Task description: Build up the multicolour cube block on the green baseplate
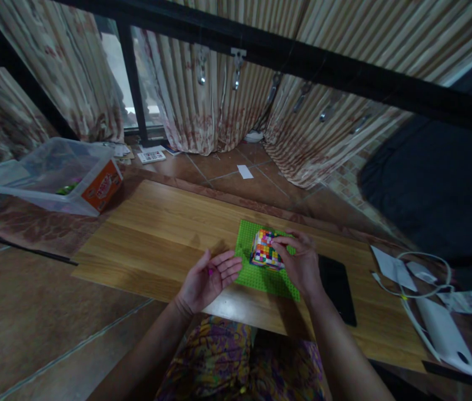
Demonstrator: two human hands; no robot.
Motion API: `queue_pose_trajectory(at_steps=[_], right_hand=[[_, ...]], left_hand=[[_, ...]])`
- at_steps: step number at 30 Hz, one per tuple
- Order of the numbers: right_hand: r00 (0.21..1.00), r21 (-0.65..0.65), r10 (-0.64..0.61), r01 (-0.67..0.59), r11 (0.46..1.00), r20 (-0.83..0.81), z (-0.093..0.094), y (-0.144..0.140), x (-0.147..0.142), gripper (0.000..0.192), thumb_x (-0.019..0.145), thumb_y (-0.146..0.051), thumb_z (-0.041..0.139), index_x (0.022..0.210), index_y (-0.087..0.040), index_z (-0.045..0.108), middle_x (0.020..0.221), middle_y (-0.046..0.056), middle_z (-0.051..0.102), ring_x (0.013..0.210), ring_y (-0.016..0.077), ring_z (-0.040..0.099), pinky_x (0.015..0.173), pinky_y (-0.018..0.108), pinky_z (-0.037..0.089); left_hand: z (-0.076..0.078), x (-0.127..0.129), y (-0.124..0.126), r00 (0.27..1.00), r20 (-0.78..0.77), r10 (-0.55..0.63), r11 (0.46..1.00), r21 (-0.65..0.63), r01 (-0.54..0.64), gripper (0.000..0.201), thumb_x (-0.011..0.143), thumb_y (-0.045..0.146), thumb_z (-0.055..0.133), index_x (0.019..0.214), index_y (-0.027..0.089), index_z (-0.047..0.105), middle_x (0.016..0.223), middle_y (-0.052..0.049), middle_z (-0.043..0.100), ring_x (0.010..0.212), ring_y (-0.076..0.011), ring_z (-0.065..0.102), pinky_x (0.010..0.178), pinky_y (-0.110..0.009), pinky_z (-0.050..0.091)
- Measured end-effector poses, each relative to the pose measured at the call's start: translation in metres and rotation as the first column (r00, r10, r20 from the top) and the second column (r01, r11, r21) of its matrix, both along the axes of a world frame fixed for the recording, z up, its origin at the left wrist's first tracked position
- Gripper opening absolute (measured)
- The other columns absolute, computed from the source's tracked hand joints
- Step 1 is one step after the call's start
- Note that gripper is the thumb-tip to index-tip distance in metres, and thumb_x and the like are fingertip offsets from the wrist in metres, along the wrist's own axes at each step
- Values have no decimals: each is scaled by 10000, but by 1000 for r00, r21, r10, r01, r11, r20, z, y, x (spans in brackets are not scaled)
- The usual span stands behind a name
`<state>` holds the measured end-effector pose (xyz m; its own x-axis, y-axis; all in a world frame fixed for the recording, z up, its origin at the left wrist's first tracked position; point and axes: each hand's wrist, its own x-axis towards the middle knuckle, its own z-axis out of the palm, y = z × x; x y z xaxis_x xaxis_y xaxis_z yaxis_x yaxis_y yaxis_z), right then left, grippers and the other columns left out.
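A multicoloured block of small toy bricks [263, 250] stands on a green studded baseplate [256, 280]. My right hand [300, 259] reaches over the block's right side. Its thumb and index finger are pinched together at the top of the block, and whatever is between them is too small to make out. To the left of the block, my left hand [213, 277] is held palm up with its fingers stretched out. A small magenta brick [210, 272] lies in that palm.
The baseplate lies on a wooden table [156, 234]. A black tablet-like slab [338, 287] is right of it. White cables [423, 255] and a long white power strip [448, 337] lie at the far right. Beyond the table's left end stands a clear plastic bin [68, 161] with an orange label.
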<state>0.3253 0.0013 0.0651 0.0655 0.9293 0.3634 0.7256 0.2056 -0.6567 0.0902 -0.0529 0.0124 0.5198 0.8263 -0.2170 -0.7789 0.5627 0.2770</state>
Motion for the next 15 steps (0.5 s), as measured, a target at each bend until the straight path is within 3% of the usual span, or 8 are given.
queue_pose_trajectory(at_steps=[11,15], right_hand=[[992,-97,-11,-1,995,-128,-7,15,-2,173,704,-420,713,741,-252,735,1111,55,633,1065,239,567,986,420,380],[977,-178,-6,-33,983,-215,-4,17,-2,209,680,-427,724,772,-239,715,993,33,683,926,208,615,876,355,450]], left_hand=[[2,1,-1,1000,3,1,1000,3,-1,528,965,469,367,1244,78,586,1250,-184,628,1131,-223,604,1025,-352,380],[2,1,-1,1000,7,7,1000,-13,-6,525,966,466,365,1230,76,595,1251,-190,625,1124,-227,607,1015,-350,384]])
